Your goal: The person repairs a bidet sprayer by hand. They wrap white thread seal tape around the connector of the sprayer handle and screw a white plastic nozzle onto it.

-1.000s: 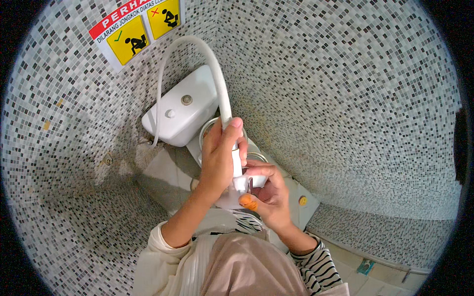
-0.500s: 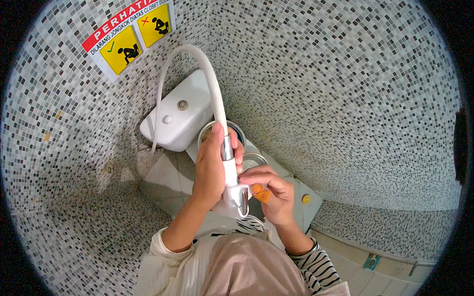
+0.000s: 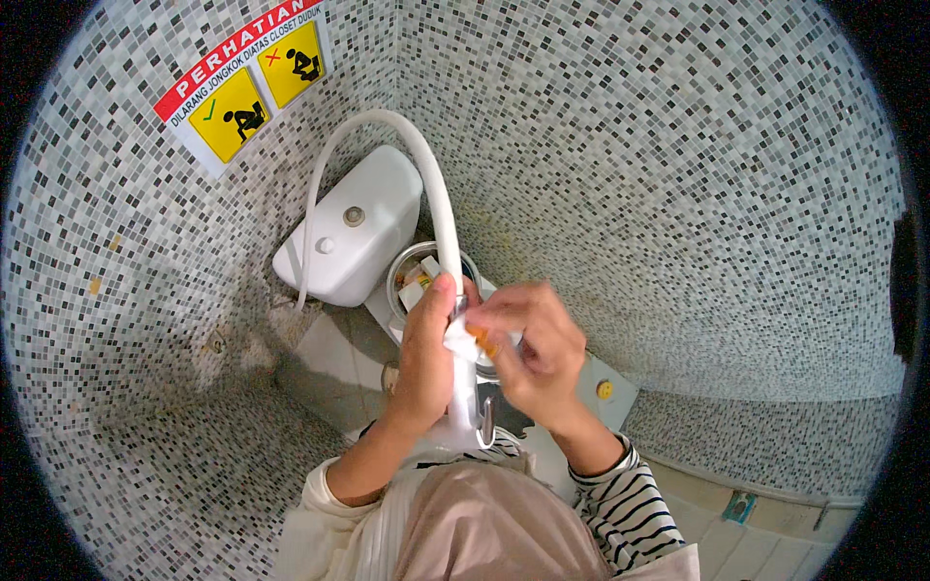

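Note:
A white bidet sprayer (image 3: 464, 402) with a metal trigger hangs head-down in front of my body, its white hose (image 3: 443, 213) arching up and back to the left wall. My left hand (image 3: 424, 358) is wrapped around the sprayer's handle near the hose joint. Against that upper part of the handle, my right hand (image 3: 542, 353) pinches a crumpled white and orange piece (image 3: 480, 340), which looks like a cloth or tissue. The right fingers are slightly blurred and partly cover the handle.
Behind the hose stands a white toilet tank (image 3: 363, 228) with a round button. Beside it, a round metal-rimmed bin (image 3: 395, 295) holds small packages. A yellow round sticker (image 3: 604, 389) lies right of my hand. Mosaic-tiled walls (image 3: 659, 174) close around, one bearing a warning sign (image 3: 228, 126).
My right hand has moved up along the sprayer from the head to the handle's top, carrying the white and orange piece. The sprayer and left hand have shifted slightly down and right.

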A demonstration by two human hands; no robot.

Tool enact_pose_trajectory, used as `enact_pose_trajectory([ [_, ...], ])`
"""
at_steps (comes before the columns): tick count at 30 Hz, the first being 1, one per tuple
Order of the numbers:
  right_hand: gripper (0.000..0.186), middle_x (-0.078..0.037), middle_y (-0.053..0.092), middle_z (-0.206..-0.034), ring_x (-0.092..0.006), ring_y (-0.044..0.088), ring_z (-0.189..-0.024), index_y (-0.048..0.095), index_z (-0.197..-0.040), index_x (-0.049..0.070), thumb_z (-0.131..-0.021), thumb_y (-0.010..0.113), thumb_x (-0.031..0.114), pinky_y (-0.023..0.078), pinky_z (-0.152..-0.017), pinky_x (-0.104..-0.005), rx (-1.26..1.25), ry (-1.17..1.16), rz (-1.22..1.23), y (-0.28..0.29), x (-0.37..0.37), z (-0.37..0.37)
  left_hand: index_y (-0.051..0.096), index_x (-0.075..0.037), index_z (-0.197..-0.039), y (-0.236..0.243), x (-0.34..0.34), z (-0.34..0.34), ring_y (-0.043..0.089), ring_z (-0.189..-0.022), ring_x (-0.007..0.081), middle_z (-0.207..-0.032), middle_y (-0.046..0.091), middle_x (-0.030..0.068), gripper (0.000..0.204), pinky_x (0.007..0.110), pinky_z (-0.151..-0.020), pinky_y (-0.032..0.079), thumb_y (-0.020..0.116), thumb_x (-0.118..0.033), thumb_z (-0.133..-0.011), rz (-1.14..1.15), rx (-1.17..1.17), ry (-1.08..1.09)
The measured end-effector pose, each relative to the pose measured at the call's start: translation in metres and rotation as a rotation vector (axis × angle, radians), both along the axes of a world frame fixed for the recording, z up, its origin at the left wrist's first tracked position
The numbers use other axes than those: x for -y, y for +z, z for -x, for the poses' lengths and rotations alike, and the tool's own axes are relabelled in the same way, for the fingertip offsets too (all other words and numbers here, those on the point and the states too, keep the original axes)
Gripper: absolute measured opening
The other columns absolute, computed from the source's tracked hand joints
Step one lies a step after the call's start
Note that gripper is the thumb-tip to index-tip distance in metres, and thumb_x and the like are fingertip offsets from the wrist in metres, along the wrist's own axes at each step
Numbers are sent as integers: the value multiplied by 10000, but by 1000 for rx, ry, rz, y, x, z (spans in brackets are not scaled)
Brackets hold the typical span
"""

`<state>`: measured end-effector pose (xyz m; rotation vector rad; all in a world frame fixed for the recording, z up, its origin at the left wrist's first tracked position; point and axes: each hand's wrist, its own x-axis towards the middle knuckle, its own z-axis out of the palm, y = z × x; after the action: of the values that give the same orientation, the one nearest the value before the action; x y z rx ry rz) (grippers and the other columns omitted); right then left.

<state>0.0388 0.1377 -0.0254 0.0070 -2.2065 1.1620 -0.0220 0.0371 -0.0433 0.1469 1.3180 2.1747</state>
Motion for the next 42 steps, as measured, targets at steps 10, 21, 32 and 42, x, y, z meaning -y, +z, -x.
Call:
enact_pose_trajectory([
  [10, 216, -117, 585, -814, -258, 577, -747, 641, -846, -14, -637, 651, -65, 471, -684, -330, -121, 170, -107, -2, -3, 6, 462, -85, -806, -3, -4, 3, 387, -676, 82, -736, 417, -14, 353, 230, -637, 341, 384, -397, -950, -66, 152, 46],
  [21, 262, -125, 571, -867, -277, 565, -784, 629, -885, -13, -629, 645, -64, 463, -678, -342, -147, 349, -91, -8, -8, 11, 467, -84, -777, -5, -1, 18, 397, -652, 70, -709, 426, -15, 361, 223, -610, 336, 431, -413, -923, -147, 138, 12],
  [32, 224, -75, 577, -959, -178, 525, -940, 632, -947, 20, -782, 490, -33, 384, -845, -290, 53, -3, 751, -41, -12, 31, 466, -103, -803, -7, 1, 28, 419, -552, 79, -695, 432, -4, 360, 218, -485, 334, 419, -440, -922, -202, 186, -77],
  [42, 333, -98, 551, -918, -232, 540, -872, 614, -954, 30, -709, 740, 216, 428, -763, -307, 371, 186, 379, -29, 5, -32, 470, -92, -814, -13, -9, 36, 438, -674, 93, -729, 453, 4, 359, 223, -605, 356, 388, -418, -940, -206, 28, -67],
])
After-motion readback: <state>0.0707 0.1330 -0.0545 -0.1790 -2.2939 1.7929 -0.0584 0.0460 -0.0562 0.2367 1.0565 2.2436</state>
